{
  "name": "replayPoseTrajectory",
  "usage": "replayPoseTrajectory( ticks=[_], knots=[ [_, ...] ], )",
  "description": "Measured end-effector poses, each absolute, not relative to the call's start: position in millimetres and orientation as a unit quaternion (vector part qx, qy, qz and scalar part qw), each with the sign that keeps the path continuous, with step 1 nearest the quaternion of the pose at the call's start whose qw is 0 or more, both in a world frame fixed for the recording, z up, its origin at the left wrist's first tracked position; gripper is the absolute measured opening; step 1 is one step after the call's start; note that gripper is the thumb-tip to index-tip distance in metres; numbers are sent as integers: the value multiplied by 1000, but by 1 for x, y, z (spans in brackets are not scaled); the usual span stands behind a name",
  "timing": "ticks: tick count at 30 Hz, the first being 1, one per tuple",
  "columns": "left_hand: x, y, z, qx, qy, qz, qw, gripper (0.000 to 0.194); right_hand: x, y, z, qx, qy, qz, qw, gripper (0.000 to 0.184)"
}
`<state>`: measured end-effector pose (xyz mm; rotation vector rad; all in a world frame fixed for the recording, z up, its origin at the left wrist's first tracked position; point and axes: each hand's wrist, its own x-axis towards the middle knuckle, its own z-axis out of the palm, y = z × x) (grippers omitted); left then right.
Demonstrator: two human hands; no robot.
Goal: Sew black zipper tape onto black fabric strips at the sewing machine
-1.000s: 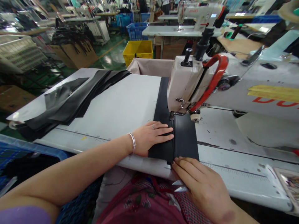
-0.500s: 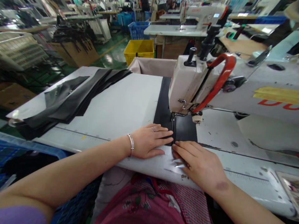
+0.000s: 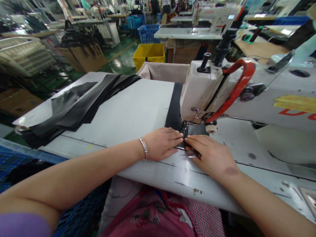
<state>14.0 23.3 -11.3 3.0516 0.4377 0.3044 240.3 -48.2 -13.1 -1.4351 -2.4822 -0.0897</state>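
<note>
A black leather-like panel [image 3: 174,113] lies under the presser foot [image 3: 185,125] of a white sewing machine [image 3: 197,95], with a narrow strip or fold running along it toward me. My left hand [image 3: 166,141] rests flat on the panel's left part, fingers stretched toward the strip, just in front of the foot. On the other side of the strip, my right hand [image 3: 209,153] presses its fingertips on the panel. Pointed metal blades, seemingly thread snips [image 3: 194,155], stick out from under my right palm; their handles are hidden.
Black cut pieces [image 3: 79,102] are stacked on the table's [image 3: 128,102] left side. A blue crate [image 3: 81,210] stands below at left. Behind the table are a fabric-lined bin [image 3: 168,70] and a yellow bin [image 3: 148,54]. A red lever guard [image 3: 233,95] curves along the machine head.
Both hands have moved away from me with the panel, which has slid further under the presser foot. Its near edge now lies closer to the foot. The view has shifted slightly.
</note>
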Motion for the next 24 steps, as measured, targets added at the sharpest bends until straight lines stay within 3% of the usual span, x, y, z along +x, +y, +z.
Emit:
replayPoseTrajectory(
  ticks=[16, 24],
  knots=[
    [27, 49, -21, 973, 192, 127, 30, 38, 237, -16, -20, -611, -786, -69, 65, 39],
    [17, 62, -23, 978, 170, 99, 67, 40, 258, -10, -58, -584, -800, -97, 102, 44]
  ],
)
